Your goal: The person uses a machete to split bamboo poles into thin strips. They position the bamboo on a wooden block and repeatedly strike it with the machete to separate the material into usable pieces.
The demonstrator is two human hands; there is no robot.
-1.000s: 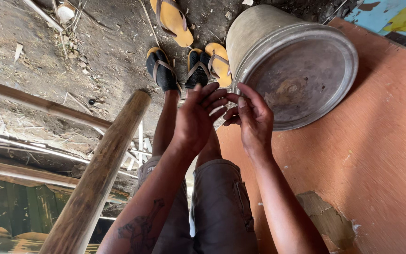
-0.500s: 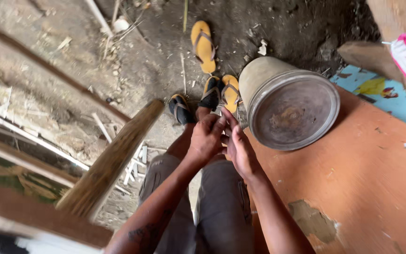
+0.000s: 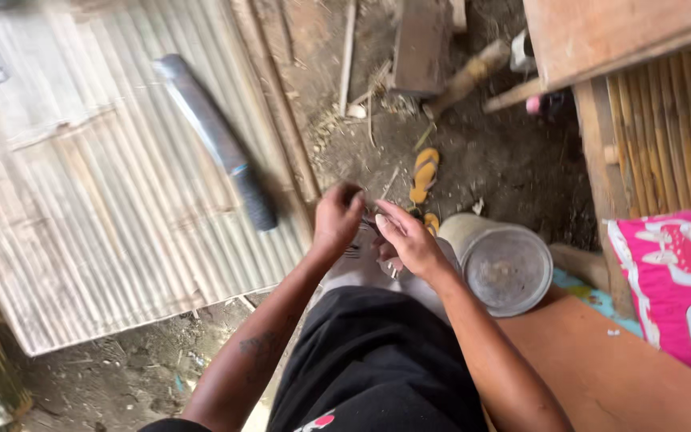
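My two hands meet above my knees, which are covered by grey and black shorts (image 3: 377, 352). My left hand (image 3: 337, 218) is curled, its fingertips pinching a small thin dark thing (image 3: 369, 221) that is too small to identify. My right hand (image 3: 406, 240) touches the same thing from the right, fingers stretched toward the left hand. A bit of something shiny shows under the right palm. Just right of my right hand, a round metal bucket (image 3: 507, 268) lies tipped, its open mouth facing me.
A yellow sandal (image 3: 424, 173) lies on the dirt ground beyond my hands. A split-bamboo panel (image 3: 105, 224) with a dark grey tube (image 3: 217, 140) on it fills the left. An orange board (image 3: 625, 376), a pink pillow (image 3: 673, 280) and a bamboo platform (image 3: 665, 136) are on the right.
My view has pulled back and swung, so the bucket and sandals look smaller and the bamboo panel has come into sight. My hands stay together in front of my knees.
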